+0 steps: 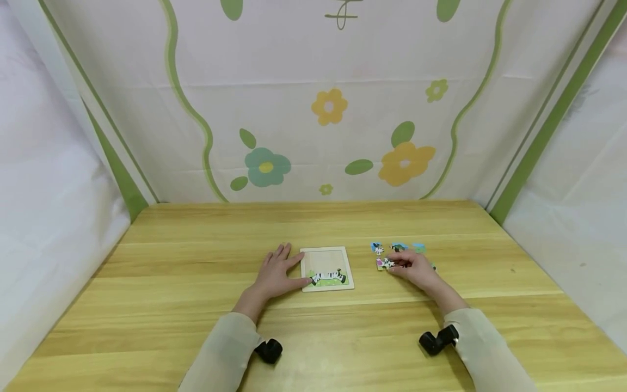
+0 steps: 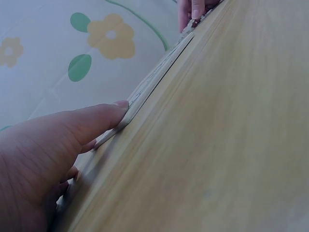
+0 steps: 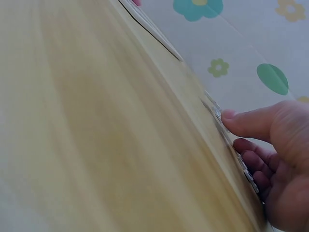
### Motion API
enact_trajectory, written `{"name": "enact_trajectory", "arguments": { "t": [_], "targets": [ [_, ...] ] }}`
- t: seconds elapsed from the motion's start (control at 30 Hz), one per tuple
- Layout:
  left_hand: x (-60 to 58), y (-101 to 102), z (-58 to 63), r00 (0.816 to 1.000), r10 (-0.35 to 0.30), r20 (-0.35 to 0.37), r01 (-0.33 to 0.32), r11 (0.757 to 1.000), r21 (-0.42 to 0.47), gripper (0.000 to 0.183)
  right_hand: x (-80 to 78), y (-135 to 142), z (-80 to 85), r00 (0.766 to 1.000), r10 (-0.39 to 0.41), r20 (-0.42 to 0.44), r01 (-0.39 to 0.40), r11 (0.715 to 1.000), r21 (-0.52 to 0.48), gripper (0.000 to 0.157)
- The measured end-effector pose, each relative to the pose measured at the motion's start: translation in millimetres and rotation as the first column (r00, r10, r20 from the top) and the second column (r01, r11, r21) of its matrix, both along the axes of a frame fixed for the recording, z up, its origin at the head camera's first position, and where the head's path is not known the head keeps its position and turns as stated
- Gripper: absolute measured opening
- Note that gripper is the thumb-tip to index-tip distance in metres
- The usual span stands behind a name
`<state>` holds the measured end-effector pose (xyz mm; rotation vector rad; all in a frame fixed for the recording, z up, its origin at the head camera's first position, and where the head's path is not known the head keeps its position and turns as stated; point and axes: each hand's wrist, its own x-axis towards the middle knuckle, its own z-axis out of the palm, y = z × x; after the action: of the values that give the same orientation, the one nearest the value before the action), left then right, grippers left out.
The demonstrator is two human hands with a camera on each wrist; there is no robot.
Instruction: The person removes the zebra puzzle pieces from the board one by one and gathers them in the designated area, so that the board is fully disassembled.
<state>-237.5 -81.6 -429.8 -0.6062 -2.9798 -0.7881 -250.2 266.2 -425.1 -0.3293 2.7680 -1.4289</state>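
Note:
A square wooden puzzle board (image 1: 327,287) lies flat on the table, its lower part filled with a zebra's legs and green grass. Along its left side rests my left hand (image 1: 275,275), thumb on the lower left rim and index finger by the upper left, the other fingers spread on the table. To the board's right, my right hand (image 1: 415,268) pinches a jigsaw piece (image 1: 387,263) with a black-and-white and pink print, low at the tabletop. The curled fingers and palm partly cover other pieces beneath. In the right wrist view, the thumb (image 3: 248,122) presses the piece's edge.
Several loose jigsaw pieces lie behind the right hand, among them a blue one (image 1: 376,247), a dark-and-blue one (image 1: 399,247) and a blue-green one (image 1: 418,247). A flowered cloth (image 1: 294,109) hangs behind the wooden table (image 1: 196,261), with white cloth at both sides.

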Motion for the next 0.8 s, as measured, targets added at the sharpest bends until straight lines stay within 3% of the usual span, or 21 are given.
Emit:
{"name": "enact_trajectory", "arguments": {
  "t": [0.2, 0.8],
  "targets": [
    [0.5, 0.3, 1.3, 1.000, 0.008, 0.007, -0.008, 1.000, 0.003, 0.071, -0.8, 0.0, -0.7, 0.996, 0.036, -0.076, -0.028, 0.994, 0.107, 0.028],
    [-0.2, 0.0, -0.4, 1.000, 0.003, 0.003, -0.003, 1.000, 0.008, 0.071, -0.9, -0.3, -1.9, 0.997, 0.043, -0.065, -0.030, 0.982, 0.185, 0.034]
  ]
}}
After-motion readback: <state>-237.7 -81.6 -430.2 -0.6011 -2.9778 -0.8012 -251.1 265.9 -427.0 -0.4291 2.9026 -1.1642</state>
